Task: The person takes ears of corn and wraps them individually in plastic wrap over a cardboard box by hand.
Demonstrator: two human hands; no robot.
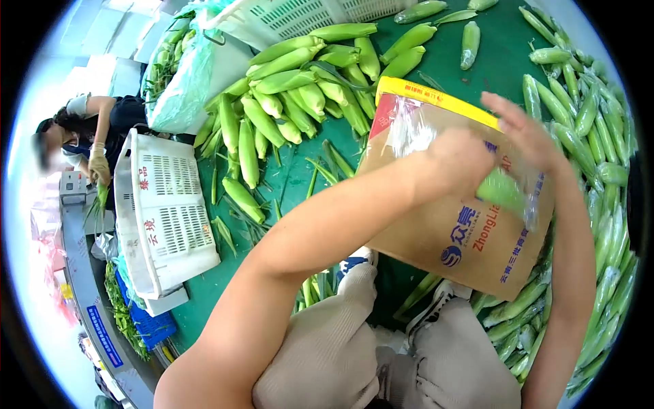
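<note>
An upright or tilted cardboard box [409, 204] with blue and red print stands before my knees. On its top surface lies a husked-looking green corn cob [501, 191], blurred, with clear plastic film [530, 204] at its right end. My left hand [463, 162] is closed just above the cob's left end; what its fingers hold is hidden. Over the box's far right side, my right hand [523, 133] has its fingers stretched out and apart, smeared by motion. Clear film [412, 133] bunches at the box's left, beside a yellow printed strip [436, 99] along its far edge.
Unwrapped corn [293, 95] is heaped on the green surface [272, 180] ahead. Film-wrapped cobs [606, 150] pile up at the right. White crates [170, 204] stand left and at the back [286, 20]. A gloved co-worker [95, 136] handles greens at far left.
</note>
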